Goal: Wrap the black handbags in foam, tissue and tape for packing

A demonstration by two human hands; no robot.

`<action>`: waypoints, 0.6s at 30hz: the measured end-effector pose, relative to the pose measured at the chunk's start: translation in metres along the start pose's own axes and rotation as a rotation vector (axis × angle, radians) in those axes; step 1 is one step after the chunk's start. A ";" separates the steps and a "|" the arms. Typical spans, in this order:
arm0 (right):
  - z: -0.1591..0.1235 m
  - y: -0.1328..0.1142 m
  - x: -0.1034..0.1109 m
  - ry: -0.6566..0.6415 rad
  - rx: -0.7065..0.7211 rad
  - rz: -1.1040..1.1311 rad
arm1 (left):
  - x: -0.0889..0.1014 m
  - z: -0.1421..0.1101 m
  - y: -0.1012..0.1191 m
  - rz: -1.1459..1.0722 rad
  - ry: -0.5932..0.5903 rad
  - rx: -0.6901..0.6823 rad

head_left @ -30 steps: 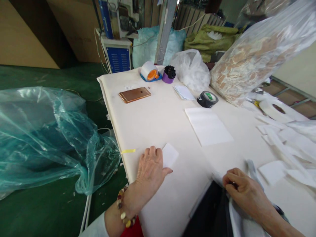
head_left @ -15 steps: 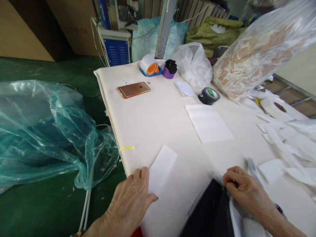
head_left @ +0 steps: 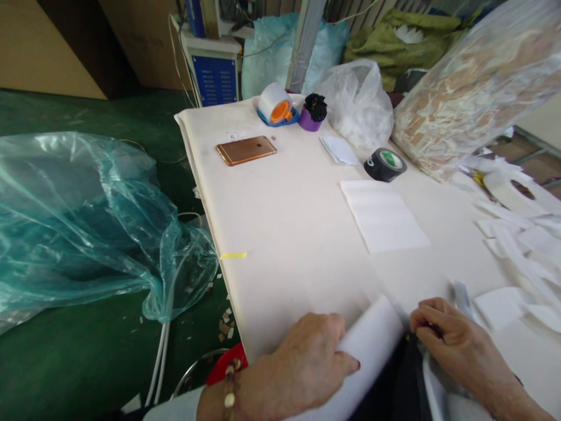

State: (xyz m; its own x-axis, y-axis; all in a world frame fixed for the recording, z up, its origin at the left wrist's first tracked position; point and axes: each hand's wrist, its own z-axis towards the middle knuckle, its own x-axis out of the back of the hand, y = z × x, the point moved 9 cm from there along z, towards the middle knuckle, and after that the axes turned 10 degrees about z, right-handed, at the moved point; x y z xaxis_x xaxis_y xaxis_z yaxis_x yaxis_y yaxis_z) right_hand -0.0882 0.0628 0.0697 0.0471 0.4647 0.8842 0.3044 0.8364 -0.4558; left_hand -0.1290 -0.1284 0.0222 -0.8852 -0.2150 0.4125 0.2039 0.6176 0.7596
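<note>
My left hand (head_left: 302,362) is closed on a white strip (head_left: 377,334), flat like paper or thin foam, which slants up to the right from under the thumb. The strip lies across the upper part of a dark cloth piece (head_left: 397,380) at the table's near side. At the top edge of that cloth, my right hand (head_left: 464,348) pinches with thumb and fingers, with grey-white material just below it. What exactly lies between the right fingertips is partly hidden.
On the white table (head_left: 280,222) are a phone (head_left: 248,150), a white square sheet (head_left: 385,215), black tape (head_left: 385,165) and a tape dispenser (head_left: 276,105). White strips (head_left: 521,245) lie to the right, near a large filled plastic bag (head_left: 473,93). A green plastic bag (head_left: 109,228) stands left.
My left hand has lifted the white strip from the table's left side and carried it right, over the dark cloth. My right hand keeps its pinch. The view has shifted slightly.
</note>
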 end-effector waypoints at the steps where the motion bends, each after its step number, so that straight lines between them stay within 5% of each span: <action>1: 0.000 0.001 0.000 -0.003 0.002 0.004 | -0.005 0.003 0.002 -0.003 -0.020 -0.006; 9: 0.001 0.005 -0.002 -0.020 -0.001 0.007 | -0.014 0.006 -0.003 0.031 -0.012 0.040; 15: 0.002 0.001 0.000 -0.020 0.026 0.013 | -0.032 0.001 -0.019 -0.147 -0.125 0.241; 18: 0.005 -0.007 0.000 -0.015 0.064 0.014 | -0.045 0.009 -0.020 -0.274 -0.073 0.210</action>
State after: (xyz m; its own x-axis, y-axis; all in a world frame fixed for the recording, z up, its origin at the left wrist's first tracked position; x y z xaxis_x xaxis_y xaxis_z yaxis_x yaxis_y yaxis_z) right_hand -0.0948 0.0585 0.0720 0.0364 0.4802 0.8764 0.2424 0.8465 -0.4739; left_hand -0.0974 -0.1239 -0.0159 -0.9242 -0.3444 0.1647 -0.1292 0.6882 0.7140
